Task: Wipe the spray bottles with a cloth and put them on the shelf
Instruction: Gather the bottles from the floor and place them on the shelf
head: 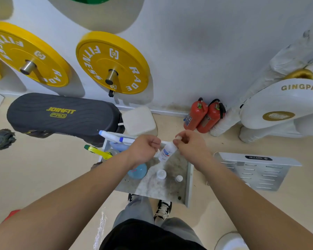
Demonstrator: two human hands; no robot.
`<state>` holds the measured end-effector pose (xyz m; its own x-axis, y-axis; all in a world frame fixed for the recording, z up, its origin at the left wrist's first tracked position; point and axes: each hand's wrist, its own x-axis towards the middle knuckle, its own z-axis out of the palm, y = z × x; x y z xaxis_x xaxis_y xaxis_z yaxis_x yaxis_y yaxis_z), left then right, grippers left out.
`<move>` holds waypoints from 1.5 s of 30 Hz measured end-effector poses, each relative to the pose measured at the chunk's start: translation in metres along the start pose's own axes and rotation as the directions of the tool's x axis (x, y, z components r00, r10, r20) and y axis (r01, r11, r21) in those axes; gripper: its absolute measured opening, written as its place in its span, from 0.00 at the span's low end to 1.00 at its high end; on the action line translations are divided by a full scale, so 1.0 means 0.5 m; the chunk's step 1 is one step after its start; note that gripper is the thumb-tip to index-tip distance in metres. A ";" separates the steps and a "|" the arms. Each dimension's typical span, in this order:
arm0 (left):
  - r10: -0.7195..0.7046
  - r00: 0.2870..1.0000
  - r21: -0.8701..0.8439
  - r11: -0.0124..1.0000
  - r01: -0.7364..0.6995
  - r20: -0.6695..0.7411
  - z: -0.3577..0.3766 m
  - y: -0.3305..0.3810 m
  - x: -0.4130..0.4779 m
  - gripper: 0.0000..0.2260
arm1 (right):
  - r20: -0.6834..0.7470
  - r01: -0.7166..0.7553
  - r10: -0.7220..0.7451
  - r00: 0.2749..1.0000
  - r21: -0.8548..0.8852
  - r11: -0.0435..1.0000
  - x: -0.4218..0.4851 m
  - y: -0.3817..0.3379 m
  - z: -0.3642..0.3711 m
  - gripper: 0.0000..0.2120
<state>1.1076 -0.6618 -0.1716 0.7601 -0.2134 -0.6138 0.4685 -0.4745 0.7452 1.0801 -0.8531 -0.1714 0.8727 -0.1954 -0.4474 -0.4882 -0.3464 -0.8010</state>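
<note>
A small white bottle with a blue label [166, 152] is held tilted above the grey shelf tray [187, 179]. My right hand [190, 144] grips its upper end. My left hand [145, 147] is curled at its lower left side; what it pinches is hidden. On the tray stand a blue bottle [138, 171], partly under my left wrist, and two small white-capped bottles [161, 174] [178, 178]. A white and blue spray nozzle [114, 138] and a yellow and green nozzle [98, 151] stick out at the tray's left. No cloth is visible.
A dark Joinfit bench pad [61, 114] lies behind the tray on the left. Yellow weight plates [112, 62] hang on the wall. Two red fire extinguishers [204, 115] stand at the wall. A perforated metal panel [257, 170] lies right of the tray. My feet [163, 208] stand below it.
</note>
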 end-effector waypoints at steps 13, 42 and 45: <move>0.065 0.989 0.180 0.983 -0.041 -0.133 -0.003 -0.093 -0.069 0.13 | 0.022 0.019 -0.011 1.000 -0.407 0.913 0.054 0.073 0.082 0.09; 0.013 0.994 0.643 0.762 -0.081 0.110 0.120 -0.140 -0.051 0.17 | 0.145 0.164 -0.110 0.983 -0.447 0.879 0.021 0.097 0.107 0.10; 0.016 0.994 0.643 0.761 -0.081 0.106 0.119 -0.146 -0.043 0.18 | 0.131 0.161 -0.114 0.985 -0.449 0.879 0.021 0.101 0.112 0.09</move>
<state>1.0304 -0.6734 -0.2282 0.7156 -0.3102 -0.6259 0.0058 -0.8933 0.4494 1.0648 -0.8215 -0.2386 0.9153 -0.0328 -0.4015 -0.2890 -0.7478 -0.5978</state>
